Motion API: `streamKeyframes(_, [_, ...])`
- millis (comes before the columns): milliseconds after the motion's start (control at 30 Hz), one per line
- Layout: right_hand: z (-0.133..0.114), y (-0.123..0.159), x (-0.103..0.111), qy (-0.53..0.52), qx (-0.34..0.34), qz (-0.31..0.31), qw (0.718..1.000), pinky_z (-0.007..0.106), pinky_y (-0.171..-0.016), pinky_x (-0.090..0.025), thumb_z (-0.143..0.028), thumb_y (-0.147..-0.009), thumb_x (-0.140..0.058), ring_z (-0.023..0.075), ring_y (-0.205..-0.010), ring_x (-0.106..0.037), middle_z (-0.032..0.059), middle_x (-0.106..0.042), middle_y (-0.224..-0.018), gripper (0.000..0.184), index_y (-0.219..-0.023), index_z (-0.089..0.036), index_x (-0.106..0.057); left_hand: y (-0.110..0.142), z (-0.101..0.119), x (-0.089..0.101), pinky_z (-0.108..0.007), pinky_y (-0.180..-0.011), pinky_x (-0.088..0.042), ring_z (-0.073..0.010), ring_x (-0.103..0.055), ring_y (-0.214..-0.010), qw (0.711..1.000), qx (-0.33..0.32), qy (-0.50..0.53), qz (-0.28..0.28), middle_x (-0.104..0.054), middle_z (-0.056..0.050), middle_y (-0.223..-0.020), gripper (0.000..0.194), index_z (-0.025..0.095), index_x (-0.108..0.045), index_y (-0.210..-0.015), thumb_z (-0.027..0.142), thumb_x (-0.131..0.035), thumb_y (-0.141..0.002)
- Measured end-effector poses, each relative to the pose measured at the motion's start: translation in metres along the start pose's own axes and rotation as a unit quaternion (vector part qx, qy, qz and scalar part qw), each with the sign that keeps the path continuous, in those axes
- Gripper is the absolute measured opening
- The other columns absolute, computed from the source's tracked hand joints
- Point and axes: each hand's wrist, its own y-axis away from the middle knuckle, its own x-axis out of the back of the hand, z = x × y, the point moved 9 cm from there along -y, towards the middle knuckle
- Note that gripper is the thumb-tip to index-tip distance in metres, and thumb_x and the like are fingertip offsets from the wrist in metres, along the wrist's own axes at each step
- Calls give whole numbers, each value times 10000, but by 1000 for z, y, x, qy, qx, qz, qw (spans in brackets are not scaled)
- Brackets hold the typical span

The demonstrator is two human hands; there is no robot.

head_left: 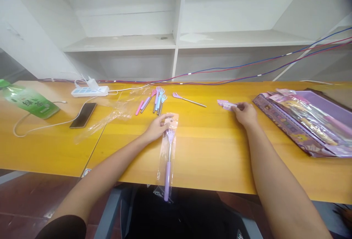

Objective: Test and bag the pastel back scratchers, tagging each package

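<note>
Broadly, a white shelf stands behind the yellow surface, which carries everything else. At the right lies a purple box with wrapped packets in it; a green bottle leans at the far left. Clear wrap sprawls between the bottle side and the middle, light enough that a passing sleeve or a draught could drag it into the way.

Next in size comes the bag, flat near the front edge, a lilac scratcher inside. The left hand holds its upper end between thumb and fingers. Its lower end juts past the edge over the lap, so a loosened hold or a bumped handle could send it sliding down.

Toward the back left sit a power strip and a phone. Behind the left hand, loose scratchers bunch together; their pronged heads could hook one another if one were pulled hastily. One pink-headed scratcher lies apart, free to roll if nudged.

Smallest are the labels. The right hand is narrow at their edge; whether it grips or only touches, I cannot tell. Being thin, two could cling and lift together.
</note>
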Motion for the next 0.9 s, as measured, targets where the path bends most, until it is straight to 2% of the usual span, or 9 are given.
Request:
streamKeyframes(100, [-4, 7, 12, -160, -85, 66, 981, 384, -745, -481, -301, -852, -740, 183, -693, -569, 72, -647, -810, 151, -867, -180, -650, -1, -2, 1, -269, -762, -538, -177, -722, -899, 1000, 6, 21, 8, -692, -128, -1383, 522, 209, -702, -1338, 393, -792, -858])
streamKeyframes(200, [-58, 29, 11, -274, -21, 73, 959, 330, -654, -507, -373, -887, -720, 151, -638, -582, 32, -653, -869, 268, -1086, -221, -623, -2, -4, -2, -319, -845, -562, -205, -740, -947, 996, 21, 85, -5, -706, -135, -1357, 483, 210, -736, -1287, 477, -756, -886])
streamKeyframes(267, [-116, 57, -5, -370, 68, 0, 926, 326, -647, -555, -432, -865, -764, 158, -661, -637, 14, -670, -906, 374, -1155, -260, -603, -2, -5, -5, -376, -925, -565, -248, -748, -1008, 988, 30, 148, -26, -739, -150, -1279, 494, 190, -749, -1253, 520, -748, -886])
streamKeyframes(333, [-169, 97, -33, -421, 107, -113, 893, 352, -672, -605, -481, -860, -791, 172, -697, -680, 13, -691, -939, 402, -1153, -281, -601, -3, -7, -8, -437, -982, -555, -290, -751, -1047, 977, 42, 206, -47, -761, -163, -1215, 516, 173, -749, -1239, 545, -743, -883])
streamKeyframes(400, [-207, 137, -63, -438, 113, -213, 866, 372, -687, -627, -513, -883, -777, 180, -711, -698, 20, -705, -963, 375, -1113, -281, -593, -3, -10, -12, -487, -997, -550, -311, -759, -1028, 964, 67, 248, -69, -769, -174, -1186, 542, 160, -741, -1245, 575, -707, -898])
streamKeyframes(467, [-228, 166, -84, -424, 126, -263, 857, 374, -697, -625, -542, -900, -758, 187, -729, -703, 25, -706, -934, 360, -1053, -267, -585, -2, -12, -16, -514, -1014, -543, -321, -761, -1019, 953, 89, 275, -94, -773, -189, -1171, 563, 138, -739, -1239, 599, -645, -930])
streamKeyframes(633, [-227, 178, -94, -316, 172, -226, 905, 365, -744, -593, -580, -919, -721, 211, -857, -695, 62, -725, -984, 359, -1003, -246, -622, -2, -15, -17, -517, -1084, -506, -331, -738, -1123, 937, 120, 315, -93, -735, -217, -1308, 537, 112, -734, -1249, 544, -556, -985])
streamKeyframes(800, [-218, 167, -85, -298, 182, -208, 914, 372, -787, -580, -536, -941, -706, 213, -887, -698, 63, -749, -1018, 363, -1152, -247, -644, -2, -17, -17, -499, -1089, -499, -338, -709, -1207, 934, 131, 317, -95, -686, -217, -1414, 545, 126, -719, -1298, 536, -514, -1002])
streamKeyframes(900, [-221, 165, -80, -278, 198, -201, 918, 383, -812, -587, -513, -955, -695, 217, -902, -699, 71, -760, -1031, 314, -1105, -237, -677, -2, -15, -18, -491, -1082, -502, -344, -701, -1230, 933, 124, 318, -109, -676, -214, -1432, 571, 135, -706, -1329, 560, -522, -994])
